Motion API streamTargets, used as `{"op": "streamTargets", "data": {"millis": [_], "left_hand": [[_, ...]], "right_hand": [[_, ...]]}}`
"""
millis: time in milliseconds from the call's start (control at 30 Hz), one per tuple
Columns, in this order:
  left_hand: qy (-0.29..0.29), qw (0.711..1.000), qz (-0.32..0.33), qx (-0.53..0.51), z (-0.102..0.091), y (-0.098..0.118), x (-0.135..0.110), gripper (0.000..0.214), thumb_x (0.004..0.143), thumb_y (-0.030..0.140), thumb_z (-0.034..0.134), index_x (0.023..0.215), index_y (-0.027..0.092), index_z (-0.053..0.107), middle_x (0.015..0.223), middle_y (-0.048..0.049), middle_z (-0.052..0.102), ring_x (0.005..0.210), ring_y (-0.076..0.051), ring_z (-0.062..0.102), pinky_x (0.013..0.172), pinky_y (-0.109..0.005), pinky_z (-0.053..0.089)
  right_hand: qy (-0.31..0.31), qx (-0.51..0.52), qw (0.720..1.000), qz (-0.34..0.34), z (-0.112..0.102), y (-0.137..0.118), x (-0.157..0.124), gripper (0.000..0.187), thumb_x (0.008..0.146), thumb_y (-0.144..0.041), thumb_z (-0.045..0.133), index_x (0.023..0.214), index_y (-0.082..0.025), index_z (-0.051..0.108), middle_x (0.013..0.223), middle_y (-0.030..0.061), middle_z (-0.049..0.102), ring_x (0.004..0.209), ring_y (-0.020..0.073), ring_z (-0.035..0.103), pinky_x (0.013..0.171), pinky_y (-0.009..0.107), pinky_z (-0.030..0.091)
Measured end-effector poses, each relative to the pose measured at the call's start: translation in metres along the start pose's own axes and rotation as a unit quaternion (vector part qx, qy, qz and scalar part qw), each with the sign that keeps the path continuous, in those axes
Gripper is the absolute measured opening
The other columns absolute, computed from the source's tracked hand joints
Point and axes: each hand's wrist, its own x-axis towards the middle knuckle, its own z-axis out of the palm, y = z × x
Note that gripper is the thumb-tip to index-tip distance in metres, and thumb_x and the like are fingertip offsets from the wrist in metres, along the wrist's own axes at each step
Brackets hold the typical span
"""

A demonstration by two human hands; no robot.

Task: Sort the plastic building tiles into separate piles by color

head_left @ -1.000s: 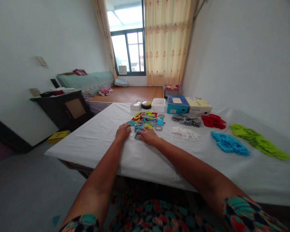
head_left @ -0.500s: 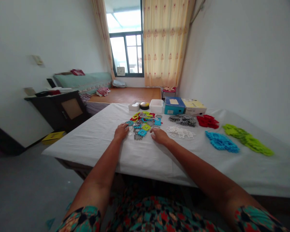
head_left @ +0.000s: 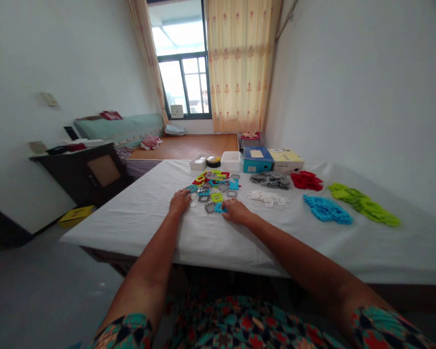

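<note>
So the thing to look at here is the blue piece [head_left: 218, 208], lying flat on the white cloth [head_left: 148, 218] at the near edge of the mixed heap [head_left: 211, 180], right by a grey piece [head_left: 210, 208] and just below a lime-green piece [head_left: 217, 198]. The right hand [head_left: 236, 212] has its fingertips at the blue piece and covers part of it, but honestly I can't tell if they're pinching it or just touching. The left hand [head_left: 179, 202] rests palm-down at the heap's left side, fingers loosely bent; can't tell if anything's under those either. Looks like thin moulded plastic with toothed edges, so I'd guess super light, fairly stiff, a bit smooth on the faces but easy to hold by the teeth. Probably not fragile, though I'd go easier on the white frames [head_left: 269, 198] off to the right, since they look skinnier. Best hold is likely thumb and forefinger on opposite edges, or one fingertip on top to slide it clear first, because flat pieces are a pain to lift off cloth and those teeth could snag a neighbour.
</note>
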Motion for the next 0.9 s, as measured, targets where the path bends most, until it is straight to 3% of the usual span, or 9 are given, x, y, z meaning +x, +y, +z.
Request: {"op": "streamTargets", "data": {"millis": [200, 333, 400, 467, 567, 633, 733, 800, 900], "left_hand": [[0.0, 1.0, 0.003, 0.005, -0.004, 0.001, -0.001, 0.039, 0.092, 0.032, 0.045, 0.124, 0.022, 0.064, 0.128, -0.0083, 0.062, 0.119, -0.022, 0.056, 0.102, -0.032, 0.043], [-0.001, 1.0, 0.001, 0.009, -0.004, 0.002, -0.002, 0.039, 0.092, 0.032, 0.044, 0.125, 0.022, 0.064, 0.13, -0.0083, 0.062, 0.12, -0.022, 0.055, 0.103, -0.032, 0.042], [-0.004, 1.0, 0.001, 0.011, -0.003, 0.002, -0.002, 0.04, 0.092, 0.032, 0.044, 0.125, 0.022, 0.063, 0.131, -0.0083, 0.061, 0.12, -0.023, 0.055, 0.103, -0.032, 0.043], [-0.006, 1.0, -0.001, 0.012, -0.003, 0.003, -0.002, 0.04, 0.092, 0.032, 0.044, 0.126, 0.022, 0.063, 0.131, -0.0081, 0.061, 0.119, -0.023, 0.055, 0.102, -0.033, 0.043], [-0.007, 1.0, -0.005, 0.015, -0.004, 0.004, -0.001, 0.04, 0.091, 0.033, 0.045, 0.126, 0.022, 0.063, 0.132, -0.0084, 0.06, 0.119, -0.024, 0.055, 0.101, -0.034, 0.043], [-0.01, 1.0, -0.007, 0.02, -0.005, 0.005, -0.001, 0.04, 0.091, 0.032, 0.045, 0.126, 0.023, 0.063, 0.132, -0.0085, 0.06, 0.119, -0.024, 0.055, 0.101, -0.034, 0.044], [-0.016, 0.999, -0.004, 0.029, -0.006, 0.006, -0.001, 0.04, 0.091, 0.033, 0.045, 0.126, 0.023, 0.062, 0.132, -0.0084, 0.06, 0.118, -0.024, 0.055, 0.1, -0.034, 0.044], [-0.014, 0.999, -0.003, 0.031, -0.006, 0.006, -0.001, 0.04, 0.092, 0.033, 0.044, 0.127, 0.023, 0.062, 0.132, -0.0087, 0.059, 0.119, -0.024, 0.055, 0.1, -0.034, 0.044], [-0.01, 1.0, -0.001, 0.029, -0.006, 0.007, -0.002, 0.04, 0.092, 0.033, 0.044, 0.127, 0.023, 0.062, 0.132, -0.0092, 0.059, 0.119, -0.024, 0.054, 0.101, -0.035, 0.043]], "right_hand": [[0.037, 0.073, 0.996, 0.027, -0.003, 0.026, -0.046, 0.034, 0.075, -0.028, 0.068, 0.108, -0.019, 0.063, 0.108, 0.0095, 0.068, 0.102, 0.0243, 0.058, 0.087, 0.034, 0.045], [0.103, 0.122, 0.987, 0.036, -0.02, 0.081, -0.084, 0.03, 0.077, -0.028, 0.064, 0.106, -0.019, 0.064, 0.108, 0.009, 0.068, 0.099, 0.0221, 0.062, 0.09, 0.035, 0.047], [0.158, 0.077, 0.978, 0.11, -0.038, 0.124, -0.108, 0.029, 0.08, -0.033, 0.061, 0.105, -0.019, 0.065, 0.11, 0.0102, 0.068, 0.103, 0.0242, 0.062, 0.094, 0.038, 0.046], [0.209, -0.006, 0.95, 0.23, -0.057, 0.169, -0.134, 0.033, 0.08, -0.039, 0.059, 0.107, -0.02, 0.066, 0.113, 0.0118, 0.067, 0.107, 0.0281, 0.061, 0.092, 0.043, 0.047], [0.183, -0.1, 0.904, 0.373, -0.076, 0.218, -0.167, 0.041, 0.082, -0.047, 0.056, 0.111, -0.021, 0.067, 0.115, 0.0153, 0.067, 0.109, 0.0358, 0.059, 0.086, 0.051, 0.049], [0.155, -0.131, 0.892, 0.403, -0.079, 0.23, -0.176, 0.045, 0.084, -0.051, 0.054, 0.114, -0.02, 0.067, 0.117, 0.0174, 0.066, 0.111, 0.0399, 0.057, 0.084, 0.056, 0.048], [0.191, -0.146, 0.91, 0.339, -0.074, 0.214, -0.16, 0.046, 0.088, -0.049, 0.052, 0.119, -0.018, 0.065, 0.129, 0.0183, 0.06, 0.117, 0.0396, 0.052, 0.089, 0.058, 0.046], [0.207, -0.116, 0.944, 0.228, -0.065, 0.186, -0.134, 0.042, 0.089, -0.043, 0.052, 0.12, -0.017, 0.064, 0.131, 0.0165, 0.06, 0.119, 0.0346, 0.052, 0.095, 0.053, 0.045], [0.151, -0.016, 0.987, 0.041, -0.049, 0.13, -0.083, 0.034, 0.09, -0.039, 0.055, 0.116, -0.019, 0.065, 0.123, 0.0122, 0.065, 0.114, 0.0274, 0.057, 0.1, 0.044, 0.044]]}}
